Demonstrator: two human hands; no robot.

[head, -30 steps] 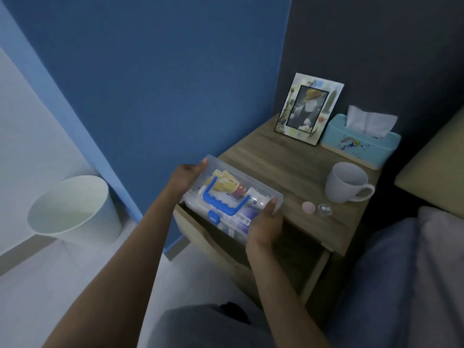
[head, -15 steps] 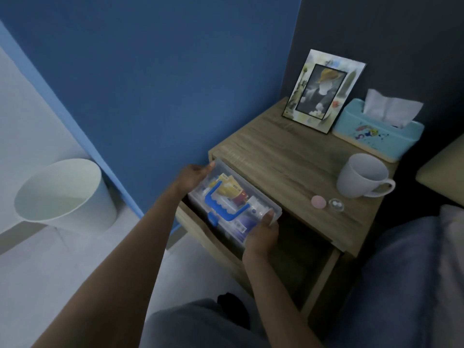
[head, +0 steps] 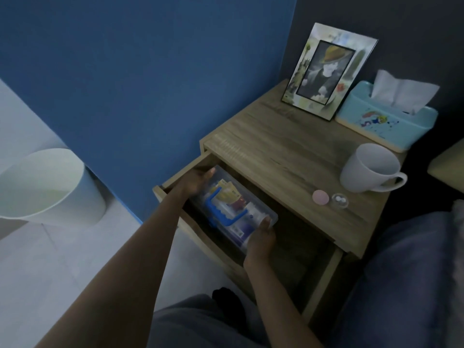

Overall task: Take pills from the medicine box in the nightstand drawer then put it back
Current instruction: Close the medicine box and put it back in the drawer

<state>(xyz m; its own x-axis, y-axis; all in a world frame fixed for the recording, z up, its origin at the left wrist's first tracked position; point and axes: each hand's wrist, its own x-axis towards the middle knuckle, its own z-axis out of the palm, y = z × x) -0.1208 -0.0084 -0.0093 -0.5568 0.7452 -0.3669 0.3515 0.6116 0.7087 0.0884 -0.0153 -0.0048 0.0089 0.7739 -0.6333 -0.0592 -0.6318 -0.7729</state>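
- The medicine box point(head: 233, 209) — clear plastic with a blue handle on its lid — lies inside the open drawer point(head: 175, 179) of the nightstand point(head: 288, 156), toward the drawer's left side wall and front panel; whether its base is already down on the drawer floor cannot be told.
- Its long axis runs slantwise, from the drawer's back left corner toward the middle of its front, so one short end points at the blue wall side and the other at the person.
- The left hand point(head: 198, 179) grips the far short end, fingers curled over the lid edge, close against the drawer's left wall.
- The right hand point(head: 259, 241) clasps the near short end, thumb on the lid, fingers out of sight beneath.
- Both hands are on the box, one per end — neither is nearer than the other; the box lies directly between them.
- On the nightstand top near its front edge sit a pink cap point(head: 320, 197) and a small clear cup point(head: 340, 200) with what look like pills, just beside a white mug point(head: 369, 168).
- Judgement: the pills seem taken out; what remains is to let go of the box and push the drawer shut.
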